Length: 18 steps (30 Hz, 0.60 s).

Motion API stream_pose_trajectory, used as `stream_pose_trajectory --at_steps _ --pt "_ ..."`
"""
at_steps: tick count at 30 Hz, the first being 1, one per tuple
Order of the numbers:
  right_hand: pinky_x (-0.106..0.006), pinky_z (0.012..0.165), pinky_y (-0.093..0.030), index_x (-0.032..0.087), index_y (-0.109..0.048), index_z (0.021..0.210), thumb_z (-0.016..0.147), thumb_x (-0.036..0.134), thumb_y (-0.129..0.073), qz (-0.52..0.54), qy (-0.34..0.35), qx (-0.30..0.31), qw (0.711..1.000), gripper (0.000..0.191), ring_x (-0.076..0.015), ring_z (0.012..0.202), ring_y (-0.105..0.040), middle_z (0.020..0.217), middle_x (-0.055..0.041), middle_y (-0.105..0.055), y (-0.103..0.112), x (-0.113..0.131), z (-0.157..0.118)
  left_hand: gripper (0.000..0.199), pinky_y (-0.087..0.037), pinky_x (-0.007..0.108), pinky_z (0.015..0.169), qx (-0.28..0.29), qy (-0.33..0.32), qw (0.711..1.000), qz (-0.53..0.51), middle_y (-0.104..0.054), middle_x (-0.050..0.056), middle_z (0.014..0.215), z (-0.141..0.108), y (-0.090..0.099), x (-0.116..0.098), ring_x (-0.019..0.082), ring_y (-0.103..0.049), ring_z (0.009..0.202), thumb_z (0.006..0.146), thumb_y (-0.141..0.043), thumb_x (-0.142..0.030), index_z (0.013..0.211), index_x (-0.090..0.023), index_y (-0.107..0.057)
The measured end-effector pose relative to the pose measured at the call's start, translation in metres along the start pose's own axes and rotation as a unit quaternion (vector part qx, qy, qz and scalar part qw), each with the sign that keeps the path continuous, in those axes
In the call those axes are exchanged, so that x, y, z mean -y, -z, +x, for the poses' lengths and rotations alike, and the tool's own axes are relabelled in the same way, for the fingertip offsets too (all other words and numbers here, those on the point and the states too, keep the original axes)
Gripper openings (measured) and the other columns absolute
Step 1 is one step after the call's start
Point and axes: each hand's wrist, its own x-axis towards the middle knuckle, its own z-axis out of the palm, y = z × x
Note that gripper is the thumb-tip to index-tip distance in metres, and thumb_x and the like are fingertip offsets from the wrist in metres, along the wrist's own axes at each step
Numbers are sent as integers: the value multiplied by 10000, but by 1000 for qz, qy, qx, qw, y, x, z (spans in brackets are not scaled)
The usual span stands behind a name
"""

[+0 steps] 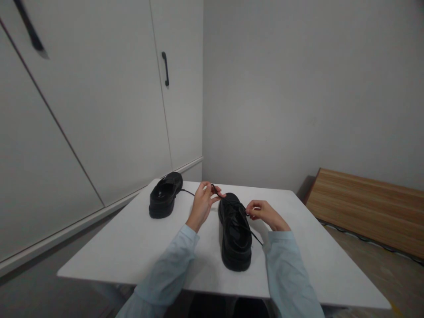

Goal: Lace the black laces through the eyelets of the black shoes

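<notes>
Shoe (pixel 235 236) stands on the white table (pixel 132 247), black and glossy, heel toward the person and toe pointing away, right between the two hands. Pale blue sleeves (pixel 172 269) come in from the near edge on either side of it.

Her or his right hand (pixel 263 213) sits just to the right of the shoe's lacing, fingers curled tight in a pinch on a lace (pixel 254 236). From that pinch one black strand trails back toward the person, slanting down past the shoe's right side and over the tabletop. The hand touches the lace and looks to be just against the shoe's upper, though I cannot tell if skin meets leather.

The left hand (pixel 202 203) is a little farther off, beside the toe on the left. Thumb and forefinger are closed on the other lace end, lifted slightly above the toe, the remaining fingers loosely bent, palm turned toward the shoe.

Beyond the left hand, well apart to its left, a second shoe (pixel 164 194) rests near the table's far corner, opening facing this way. A thin lace runs from it along the table toward the left hand.

Behind that stand white cupboard doors with a black handle (pixel 165 68). Far right of the right hand lies a wooden board (pixel 367 207).
</notes>
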Motion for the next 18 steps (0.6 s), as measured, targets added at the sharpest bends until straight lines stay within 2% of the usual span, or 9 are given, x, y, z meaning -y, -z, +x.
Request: stream_pose_trajectory --at_steps 3,6,13,18 --pt "-224 541 -456 154 -612 652 629 219 -619 -1 14 -3 1000 69 -111 595 -568 649 4 -602 0 0 0 306 -522 252 614 -14 -11 1000 -5 -539 -37 698 1 1 -5 74 -524 604 793 -629 -420 834 -182 -441" --pt "-232 552 -452 163 -570 647 654 223 -581 -3 16 -14 1000 61 -108 583 -561 625 17 -573 1 1 -1 284 -444 179 525 -28 -32 999 -17 -503 -40 679 3 4 -10 58 -467 558 788 -643 -387 828 -183 -449" --pt "-230 528 -420 171 -525 621 672 233 -593 -28 15 24 999 105 -94 522 -498 550 42 -512 0 -2 -2 267 -380 162 498 -32 -65 997 -23 -461 -40 663 8 10 -14 57 -436 545 795 -644 -370 809 -188 -450" --pt "-236 534 -442 178 -576 737 721 336 -626 -9 89 -41 995 166 -111 604 -513 711 10 -552 -6 10 -2 250 -353 148 473 -65 -98 992 -49 -459 -42 658 11 16 -21 48 -418 520 790 -659 -352 814 -192 -469"
